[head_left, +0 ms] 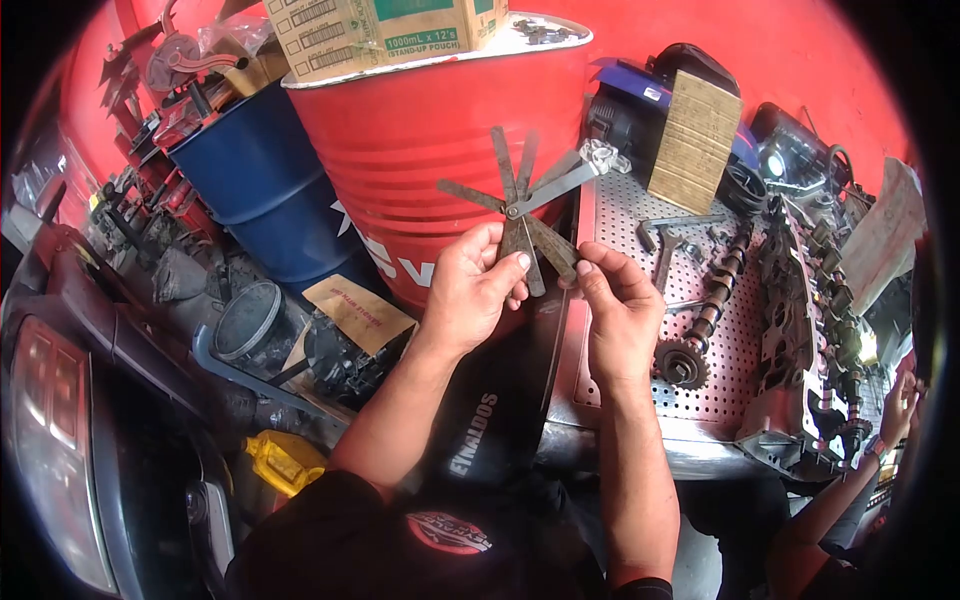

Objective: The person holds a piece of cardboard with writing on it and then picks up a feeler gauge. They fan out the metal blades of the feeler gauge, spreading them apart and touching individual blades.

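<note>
A feeler gauge set (514,212) with several thin metal blades fanned out is held up in front of the red drum. My left hand (480,285) pinches the blades below the pivot between thumb and fingers. On the right side, my right hand (618,300) grips the end of one lower blade with thumb and index finger. Just right of my hands, a camshaft with a gear (683,365) lies on the perforated metal table (640,215). Wrenches (668,250) rest beside the camshaft.
A cylinder head (790,340) stands on the table's right side. Behind are a red drum (430,130), a blue drum (255,180) and cardboard (695,140). Another person's hand (900,405) shows at far right. A yellow bottle (283,462) and a car headlight (60,450) are at left.
</note>
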Tool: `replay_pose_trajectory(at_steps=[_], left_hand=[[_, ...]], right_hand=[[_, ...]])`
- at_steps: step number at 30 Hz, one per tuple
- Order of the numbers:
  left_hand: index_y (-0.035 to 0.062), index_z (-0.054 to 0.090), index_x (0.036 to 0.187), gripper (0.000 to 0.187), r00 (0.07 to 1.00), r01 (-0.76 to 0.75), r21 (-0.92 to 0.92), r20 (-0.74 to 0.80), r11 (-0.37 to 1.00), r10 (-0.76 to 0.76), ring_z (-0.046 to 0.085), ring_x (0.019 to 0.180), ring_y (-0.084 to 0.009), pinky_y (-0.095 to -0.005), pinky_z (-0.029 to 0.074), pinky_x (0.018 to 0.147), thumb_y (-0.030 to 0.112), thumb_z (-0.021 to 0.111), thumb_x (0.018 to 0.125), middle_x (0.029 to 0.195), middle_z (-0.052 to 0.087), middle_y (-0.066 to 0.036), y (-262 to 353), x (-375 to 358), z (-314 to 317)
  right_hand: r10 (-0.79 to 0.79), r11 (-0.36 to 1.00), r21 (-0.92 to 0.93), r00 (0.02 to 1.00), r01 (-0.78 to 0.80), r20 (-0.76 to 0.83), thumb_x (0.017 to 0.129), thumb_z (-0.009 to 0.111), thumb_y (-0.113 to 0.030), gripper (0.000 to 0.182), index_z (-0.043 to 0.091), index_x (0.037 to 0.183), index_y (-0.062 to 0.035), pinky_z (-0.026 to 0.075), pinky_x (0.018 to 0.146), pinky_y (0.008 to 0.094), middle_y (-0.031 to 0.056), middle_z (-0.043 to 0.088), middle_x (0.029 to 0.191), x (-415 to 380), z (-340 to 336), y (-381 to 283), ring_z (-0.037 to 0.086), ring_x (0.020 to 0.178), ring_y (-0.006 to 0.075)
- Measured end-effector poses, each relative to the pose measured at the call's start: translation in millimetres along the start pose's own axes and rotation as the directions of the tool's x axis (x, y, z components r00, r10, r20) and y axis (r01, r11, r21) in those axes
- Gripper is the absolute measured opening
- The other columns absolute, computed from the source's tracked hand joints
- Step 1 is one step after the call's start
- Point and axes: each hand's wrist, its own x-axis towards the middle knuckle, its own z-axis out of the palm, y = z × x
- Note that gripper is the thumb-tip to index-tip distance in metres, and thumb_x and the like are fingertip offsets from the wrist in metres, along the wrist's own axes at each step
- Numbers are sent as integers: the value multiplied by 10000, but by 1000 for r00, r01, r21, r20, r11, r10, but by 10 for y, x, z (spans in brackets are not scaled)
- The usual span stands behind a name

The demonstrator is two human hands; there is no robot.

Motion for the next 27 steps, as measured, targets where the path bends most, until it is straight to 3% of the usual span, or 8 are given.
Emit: replay_pose_trajectory(at_steps=[8, 12, 17, 20, 27], left_hand=[[-8, 581, 1111, 159, 1000, -10, 17, 7, 1000, 10, 543, 651, -43, -203, 457, 574, 56, 565, 966, 801, 613, 4, 12, -50, -32], [10, 529, 1098, 148, 994, -109, -61, -30, 992, 108, 574, 697, -58, -210, 474, 585, 71, 567, 968, 850, 632, -17, -97, -6, 39], [19, 490, 1094, 240, 981, -179, -39, -87, 983, 175, 614, 753, -79, -220, 498, 619, 34, 656, 921, 919, 655, -53, -84, -2, 199], [13, 493, 1097, 305, 976, -202, -47, -89, 978, 197, 627, 781, -80, -228, 515, 650, 7, 709, 882, 952, 661, -66, -108, 18, 207], [-11, 529, 1137, 309, 989, -144, -76, 7, 987, 145, 644, 832, -95, -250, 544, 734, -21, 694, 876, 986, 663, -58, -32, -9, 134]], right_hand=[[234, 934, 278, 972, -223, -7, 959, 636, -53, 222, 613, 1153, 52, 536, 700, 270, 107, 688, 955, 63, -39, -20, 689, 790, 176], [280, 897, 344, 959, -279, 47, 952, 655, -72, 226, 617, 1142, 45, 541, 700, 270, 106, 690, 964, 26, -19, 10, 695, 793, 187], [255, 922, 291, 966, -257, 44, 908, 696, -25, 229, 633, 1119, 36, 543, 714, 258, 94, 695, 968, -4, 12, 43, 681, 814, 152], [244, 955, 167, 969, -247, 38, 910, 692, -22, 227, 632, 1120, 40, 542, 715, 255, 91, 699, 946, 17, -44, 65, 677, 802, 146], [297, 913, 292, 955, -285, 3, 933, 677, -67, 218, 630, 1122, 31, 533, 706, 239, 93, 700, 930, 67, -101, 30, 669, 789, 134]])
